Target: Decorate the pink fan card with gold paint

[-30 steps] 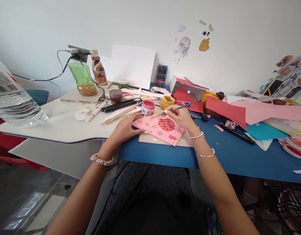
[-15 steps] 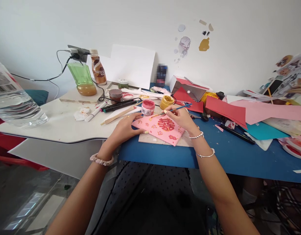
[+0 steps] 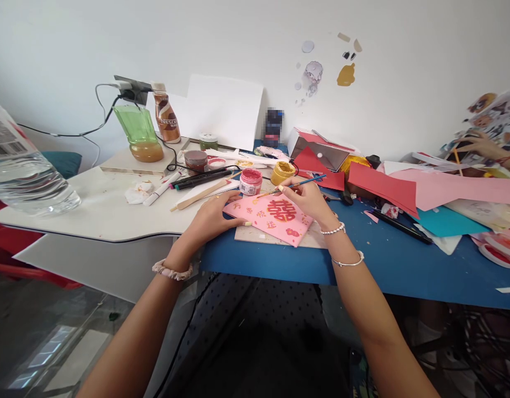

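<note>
A pink card [image 3: 258, 213] with a red double-happiness character, a red flower and small gold characters lies slanted on a paint-specked board [image 3: 255, 235]. My left hand [image 3: 217, 215] holds its left corner, thumb along the near edge and fingers at the far edge. In my right hand [image 3: 302, 196] is a thin blue-handled paintbrush [image 3: 313, 179], pinched near its front. The brush tip points left, over the card's upper part; whether it touches is too small to tell. Just beyond the card stand open jars of pink paint [image 3: 250, 182] and yellow paint [image 3: 282, 173].
Left are a large water bottle [image 3: 26, 166], a green cup [image 3: 138, 132], a coffee bottle [image 3: 166, 116] and markers [image 3: 203, 179]. Red paper [image 3: 383, 187], pink paper [image 3: 453, 187] and a black pen [image 3: 401, 226] lie right. Another person's hand [image 3: 474, 145] is at the far right.
The brush tip has shifted very slightly over the card's upper part, while my left hand stays in place. The other person's hand at far right has moved up and left.
</note>
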`<state>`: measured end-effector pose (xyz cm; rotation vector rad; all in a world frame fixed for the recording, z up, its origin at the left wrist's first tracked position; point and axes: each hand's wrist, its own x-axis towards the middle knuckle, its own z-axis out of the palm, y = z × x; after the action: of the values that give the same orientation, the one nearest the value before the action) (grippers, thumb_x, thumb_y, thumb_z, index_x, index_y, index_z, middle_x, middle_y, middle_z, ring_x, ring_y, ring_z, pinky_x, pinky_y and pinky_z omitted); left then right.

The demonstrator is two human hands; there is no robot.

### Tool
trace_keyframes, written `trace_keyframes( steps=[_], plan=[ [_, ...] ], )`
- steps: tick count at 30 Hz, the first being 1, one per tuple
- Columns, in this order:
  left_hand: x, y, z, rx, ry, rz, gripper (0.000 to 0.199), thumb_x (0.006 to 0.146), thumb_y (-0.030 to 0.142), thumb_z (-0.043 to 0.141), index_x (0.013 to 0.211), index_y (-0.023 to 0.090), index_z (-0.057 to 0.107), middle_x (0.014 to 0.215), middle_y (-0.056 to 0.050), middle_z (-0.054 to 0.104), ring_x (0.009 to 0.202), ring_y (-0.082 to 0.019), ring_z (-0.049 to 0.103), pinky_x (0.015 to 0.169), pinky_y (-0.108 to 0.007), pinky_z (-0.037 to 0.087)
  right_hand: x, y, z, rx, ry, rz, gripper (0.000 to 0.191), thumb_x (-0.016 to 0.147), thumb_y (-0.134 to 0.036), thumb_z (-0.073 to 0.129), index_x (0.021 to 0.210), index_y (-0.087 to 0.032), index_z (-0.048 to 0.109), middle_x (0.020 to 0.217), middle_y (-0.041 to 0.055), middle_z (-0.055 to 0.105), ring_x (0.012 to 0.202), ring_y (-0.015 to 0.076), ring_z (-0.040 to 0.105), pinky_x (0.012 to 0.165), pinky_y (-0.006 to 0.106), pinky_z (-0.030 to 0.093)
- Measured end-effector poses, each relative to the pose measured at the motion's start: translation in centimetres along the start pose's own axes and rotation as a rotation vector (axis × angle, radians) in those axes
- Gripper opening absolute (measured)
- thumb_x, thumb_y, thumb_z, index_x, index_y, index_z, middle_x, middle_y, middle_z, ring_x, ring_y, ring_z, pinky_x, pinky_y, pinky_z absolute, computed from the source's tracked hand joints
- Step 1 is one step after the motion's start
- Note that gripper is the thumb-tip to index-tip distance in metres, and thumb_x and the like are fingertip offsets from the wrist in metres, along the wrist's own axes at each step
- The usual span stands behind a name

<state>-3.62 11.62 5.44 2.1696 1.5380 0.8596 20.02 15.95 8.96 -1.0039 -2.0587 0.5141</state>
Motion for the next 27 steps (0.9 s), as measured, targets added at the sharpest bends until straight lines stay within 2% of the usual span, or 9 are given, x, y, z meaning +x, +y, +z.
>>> trace_keyframes(
  steps=[17,27],
  plan=[
    [0.04,0.00,-0.02,-0.005,0.007,-0.001,0.068,0.065,0.049,0.064,0.124,0.019,0.044,0.126,-0.008,0.054,0.116,-0.027,0.047,0.097,-0.040,0.037,0.00,-0.18,0.02,-0.021,0.009,0.032,0.018,0.080,-0.028,0.048,0.076,-0.015,0.060,0.073,0.0039,0.067,0.061,0.0116,0.053,0.057,0.026,0.035],
    [-0.06,0.32,-0.22,-0.009,0.000,-0.006,0.067,0.066,0.050,0.063,0.123,0.021,0.043,0.126,-0.008,0.054,0.117,-0.028,0.047,0.097,-0.041,0.037,0.01,0.17,0.07,0.027,0.019,0.030,0.017,0.080,-0.030,0.049,0.076,-0.016,0.058,0.075,0.0043,0.067,0.067,0.0142,0.058,0.060,0.027,0.040]
  ],
)
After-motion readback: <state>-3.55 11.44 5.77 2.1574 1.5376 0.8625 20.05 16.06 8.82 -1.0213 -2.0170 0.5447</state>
